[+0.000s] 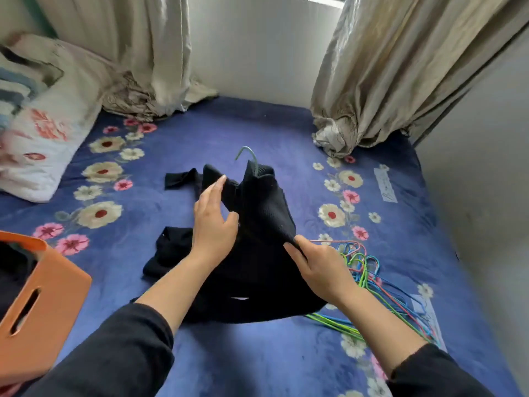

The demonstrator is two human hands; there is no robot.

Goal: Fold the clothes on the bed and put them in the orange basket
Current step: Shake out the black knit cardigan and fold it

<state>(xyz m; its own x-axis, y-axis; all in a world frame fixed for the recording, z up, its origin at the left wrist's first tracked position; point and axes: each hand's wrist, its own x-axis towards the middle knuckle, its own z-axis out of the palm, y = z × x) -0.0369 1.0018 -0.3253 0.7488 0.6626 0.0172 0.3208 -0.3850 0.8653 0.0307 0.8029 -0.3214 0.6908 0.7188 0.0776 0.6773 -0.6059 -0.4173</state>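
A black knitted garment point(257, 213) lies bunched in the middle of the blue flowered bed point(257, 353), still on a hanger whose pale green hook point(246, 153) sticks out of its collar. My left hand point(213, 222) lies against the garment's left side, fingers straight, thumb spread toward the cloth. My right hand point(320, 267) pinches the garment's right edge between thumb and fingers. The orange basket point(43, 310) stands at the left edge of the bed with dark clothing inside.
A pile of coloured wire hangers point(372, 285) lies on the bed just right of my right hand. A flowered pillow point(43, 138) sits at the far left. Beige curtains point(386, 81) hang down onto the bed's far side, with a wall on the right.
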